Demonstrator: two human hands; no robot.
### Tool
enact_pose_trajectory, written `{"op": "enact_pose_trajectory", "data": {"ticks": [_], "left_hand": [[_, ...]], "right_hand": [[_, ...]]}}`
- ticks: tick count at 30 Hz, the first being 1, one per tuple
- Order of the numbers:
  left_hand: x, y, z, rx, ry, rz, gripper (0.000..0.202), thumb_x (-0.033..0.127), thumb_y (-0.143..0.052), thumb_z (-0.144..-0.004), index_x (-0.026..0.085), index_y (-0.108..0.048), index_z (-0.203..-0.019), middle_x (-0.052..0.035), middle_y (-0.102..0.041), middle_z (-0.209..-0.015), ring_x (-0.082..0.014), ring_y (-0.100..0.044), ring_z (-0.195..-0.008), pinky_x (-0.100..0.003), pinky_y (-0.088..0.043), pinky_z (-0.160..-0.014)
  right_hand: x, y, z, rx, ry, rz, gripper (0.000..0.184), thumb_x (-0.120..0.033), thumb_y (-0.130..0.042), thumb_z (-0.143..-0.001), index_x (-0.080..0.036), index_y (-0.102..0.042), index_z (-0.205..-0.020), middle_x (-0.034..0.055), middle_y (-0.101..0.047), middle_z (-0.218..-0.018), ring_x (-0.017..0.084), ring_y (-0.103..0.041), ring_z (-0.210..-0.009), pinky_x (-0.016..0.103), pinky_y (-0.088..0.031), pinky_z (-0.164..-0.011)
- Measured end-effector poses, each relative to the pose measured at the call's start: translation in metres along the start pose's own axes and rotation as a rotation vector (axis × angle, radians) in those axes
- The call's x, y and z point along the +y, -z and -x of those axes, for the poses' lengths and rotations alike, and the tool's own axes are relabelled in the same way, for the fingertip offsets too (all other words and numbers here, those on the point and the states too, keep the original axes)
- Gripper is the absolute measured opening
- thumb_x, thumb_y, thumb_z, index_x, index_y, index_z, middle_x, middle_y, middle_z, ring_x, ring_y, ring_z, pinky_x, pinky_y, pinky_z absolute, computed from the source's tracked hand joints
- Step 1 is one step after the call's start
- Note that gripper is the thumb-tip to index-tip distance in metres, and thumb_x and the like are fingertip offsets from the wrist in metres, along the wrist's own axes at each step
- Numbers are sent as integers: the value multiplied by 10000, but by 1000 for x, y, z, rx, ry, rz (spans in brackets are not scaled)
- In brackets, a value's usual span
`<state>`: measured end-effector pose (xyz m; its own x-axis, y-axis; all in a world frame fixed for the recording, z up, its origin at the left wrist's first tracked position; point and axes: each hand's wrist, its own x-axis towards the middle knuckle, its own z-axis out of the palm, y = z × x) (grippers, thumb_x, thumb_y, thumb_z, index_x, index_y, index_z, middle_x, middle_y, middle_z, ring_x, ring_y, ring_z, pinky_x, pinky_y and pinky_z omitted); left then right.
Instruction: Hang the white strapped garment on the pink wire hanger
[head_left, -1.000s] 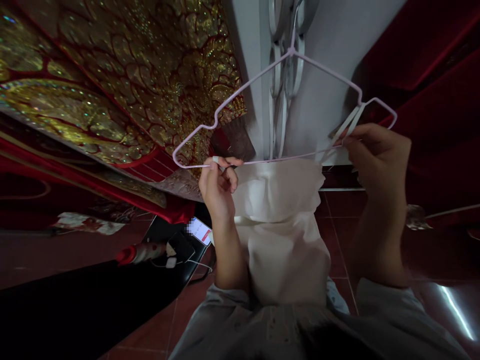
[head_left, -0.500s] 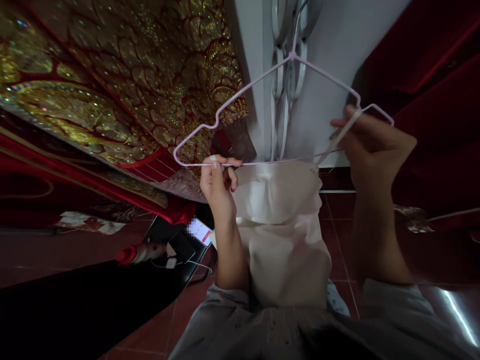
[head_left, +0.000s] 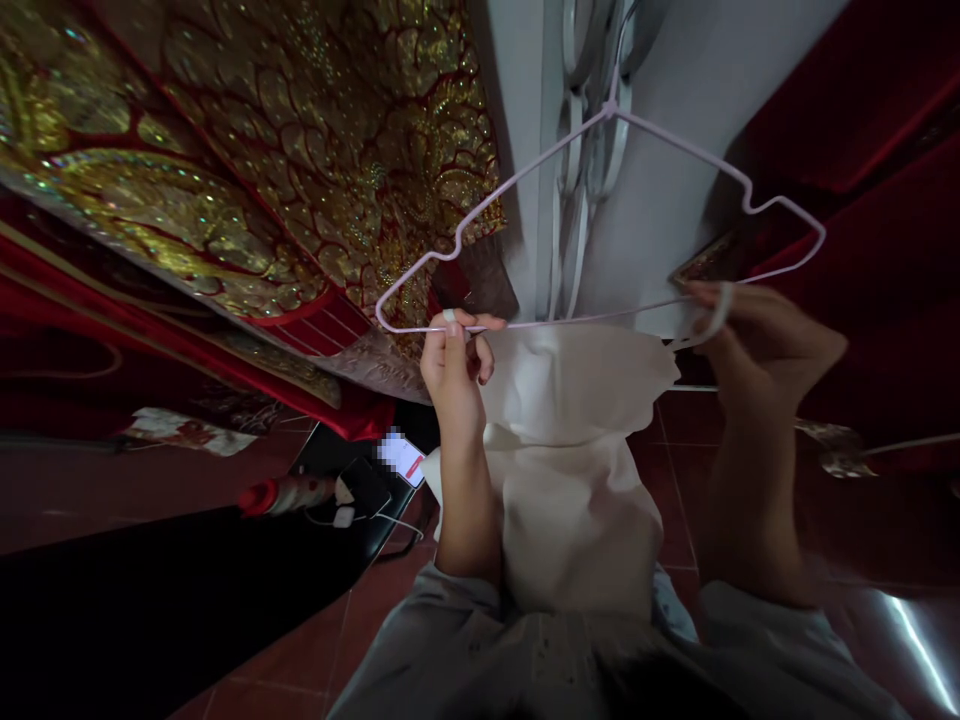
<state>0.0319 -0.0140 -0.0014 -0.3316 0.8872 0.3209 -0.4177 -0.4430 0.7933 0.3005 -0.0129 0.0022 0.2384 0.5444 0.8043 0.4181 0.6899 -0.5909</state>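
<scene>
Left hand (head_left: 456,375) pinches lilac hanger (head_left: 611,108), right hand (head_left: 765,340) a strap (head_left: 724,308) of pale garment (head_left: 577,510); both hanger notches (head_left: 750,204) bare

hanger hook (head_left: 622,45): cut by top edge | right fingers (head_left: 759,306): blurred | phone screen (head_left: 409,463): unreadable
</scene>
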Motion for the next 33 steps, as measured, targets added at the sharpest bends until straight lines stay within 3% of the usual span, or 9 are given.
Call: {"op": "enact_pose_trajectory", "data": {"ticks": [2, 4, 8, 12, 18, 22, 25, 29, 33], "left_hand": [[0, 0, 2, -4, 12, -3, 351, 514, -814, -982, 205, -662, -918, -64, -829, -889, -54, -371, -440, -204, -265, -415], [0, 4, 3, 19, 14, -24, 285, 465, -816, -976, 209, -691, -984, -77, -847, -951, -55, -384, -445, -210, -271, -418], [-4, 26, -2, 213, -148, -136, 262, 302, -744, -951, 239, -738, -1205, -72, -856, -1147, -61, -445, -472, -229, -292, -421], [-3, 56, -19, 402, -441, -346, 217, 307, -676, -988, 221, -800, -1143, -41, -809, -1077, -103, -603, -638, -249, -460, -553], [31, 58, -48, -146, -384, -671, 549, 496, -995, -768, 262, -795, -1222, -76, -796, -1180, -298, -765, -1098, -461, -628, -990], [58, 32, -59, -269, -394, -831, 341, 405, -988, -786, 222, -767, -972, -32, -756, -960, -262, -728, -972, -453, -613, -997], [66, 22, -60, -313, -345, -760, 268, 376, -949, -844, 239, -771, -989, -36, -748, -992, -243, -713, -982, -409, -606, -999], [45, 22, -49, -65, -267, -415, 389, 404, -974, -824, 274, -770, -1129, -46, -753, -1106, -210, -720, -970, -315, -613, -878], [11, 24, -31, 161, -100, -48, 376, 565, -857, -926, 253, -725, -1088, -15, -731, -907, -147, -700, -777, -261, -603, -763]], "right_hand": [[-16, -2, -1, -284, -103, 64, 216, -338, -876, -897, -286, -896, -1106, 57, -852, -1046, 130, -697, -738, 268, -543, -610], [-19, -3, -1, -382, -172, 68, 269, -361, -860, -908, -306, -878, -1171, 35, -830, -1070, 85, -587, -634, 239, -459, -524], [-9, -3, 7, -269, -234, -21, 282, -349, -878, -894, -330, -861, -1175, 5, -763, -1072, 57, -479, -585, 247, -383, -509], [-6, -8, 14, -235, -274, -59, 305, -320, -880, -884, -337, -843, -1185, -2, -736, -1068, 53, -465, -574, 251, -337, -500], [-9, -18, 15, -228, -270, -35, 294, -300, -881, -864, -301, -807, -1148, -13, -664, -1025, 21, -413, -534, 236, -286, -470], [-10, -20, 19, -258, -260, -21, 297, -347, -876, -880, -278, -770, -1149, -9, -614, -1050, 14, -374, -533, 238, -312, -460], [-8, -20, 21, -261, -241, -8, 303, -394, -870, -893, -275, -752, -1145, -10, -611, -1052, 20, -371, -537, 235, -322, -459], [-8, -20, 21, -248, -215, -8, 324, -384, -891, -869, -275, -743, -1136, -10, -604, -1054, 28, -386, -553, 230, -309, -459], [-12, -24, 26, -257, -200, 4, 332, -385, -873, -883, -280, -742, -1170, 1, -628, -1072, 33, -386, -559, 234, -352, -480]]}}
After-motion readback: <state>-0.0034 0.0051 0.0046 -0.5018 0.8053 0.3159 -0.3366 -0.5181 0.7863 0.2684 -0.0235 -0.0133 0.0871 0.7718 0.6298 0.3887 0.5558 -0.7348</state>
